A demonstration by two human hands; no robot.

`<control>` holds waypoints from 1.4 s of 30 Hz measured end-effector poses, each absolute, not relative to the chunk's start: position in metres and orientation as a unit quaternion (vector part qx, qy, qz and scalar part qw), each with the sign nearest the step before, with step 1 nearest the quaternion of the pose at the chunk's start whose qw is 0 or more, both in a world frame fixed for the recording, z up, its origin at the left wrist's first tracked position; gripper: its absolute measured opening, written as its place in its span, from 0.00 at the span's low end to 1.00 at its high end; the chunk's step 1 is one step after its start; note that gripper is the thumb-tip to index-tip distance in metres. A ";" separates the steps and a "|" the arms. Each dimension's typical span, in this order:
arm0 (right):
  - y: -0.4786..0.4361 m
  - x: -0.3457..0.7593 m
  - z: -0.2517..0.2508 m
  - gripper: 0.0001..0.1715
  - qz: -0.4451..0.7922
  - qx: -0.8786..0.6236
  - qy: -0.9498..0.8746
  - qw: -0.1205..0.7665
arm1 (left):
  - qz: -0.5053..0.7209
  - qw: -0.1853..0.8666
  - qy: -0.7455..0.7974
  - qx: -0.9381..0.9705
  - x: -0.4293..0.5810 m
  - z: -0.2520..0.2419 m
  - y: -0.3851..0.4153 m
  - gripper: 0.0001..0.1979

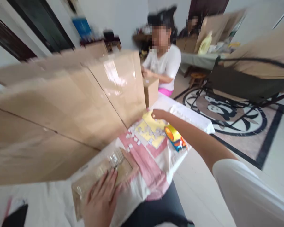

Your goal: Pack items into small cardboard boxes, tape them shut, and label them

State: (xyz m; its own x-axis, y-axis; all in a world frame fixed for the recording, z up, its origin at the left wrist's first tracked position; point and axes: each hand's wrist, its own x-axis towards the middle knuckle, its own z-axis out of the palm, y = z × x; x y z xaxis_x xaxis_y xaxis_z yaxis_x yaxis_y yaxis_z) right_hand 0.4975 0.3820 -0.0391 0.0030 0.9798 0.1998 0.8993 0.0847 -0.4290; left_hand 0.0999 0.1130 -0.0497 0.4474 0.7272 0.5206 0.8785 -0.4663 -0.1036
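My left hand (103,197) lies with its fingers stretched out on a flattened cardboard piece (125,168) with clear tape or plastic on it. Across the table, my right hand (159,114) reaches over the far edge of a yellow sheet (145,132), fingers bent; what they hold, if anything, is too small to name. Small whitish pieces (135,138) are scattered on and beside the sheet. Nearer than my right hand stands a tape dispenser (178,143) with a yellow roll, close to my forearm. A red cloth (148,165) runs beneath the sheet.
Large taped cardboard boxes (68,107) line the table's left side. A small box (152,91) stands at the far end, where a person (164,63) in a white shirt has their hands over it. The white-covered table edge (209,126) is at right; a dark folding chair (246,85) stands beyond.
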 end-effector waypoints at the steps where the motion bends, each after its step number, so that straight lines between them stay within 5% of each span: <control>1: 0.386 0.494 -0.047 0.09 0.120 -0.652 -0.729 0.168 | -0.201 0.178 -0.493 -0.828 0.100 -0.048 0.114 0.35; 5: 0.393 0.473 -0.062 0.02 0.184 -0.579 -0.794 0.026 | -0.201 0.161 -0.497 -0.829 0.102 -0.042 0.116 0.32; 15: 0.354 0.407 -0.079 0.12 0.185 -0.629 -0.752 -0.070 | -0.214 0.162 -0.490 -0.829 0.104 -0.040 0.114 0.31; 42: 0.279 0.425 -0.085 0.09 0.252 -0.638 -0.687 0.240 | -0.238 0.163 -0.454 -0.843 0.097 -0.039 0.105 0.26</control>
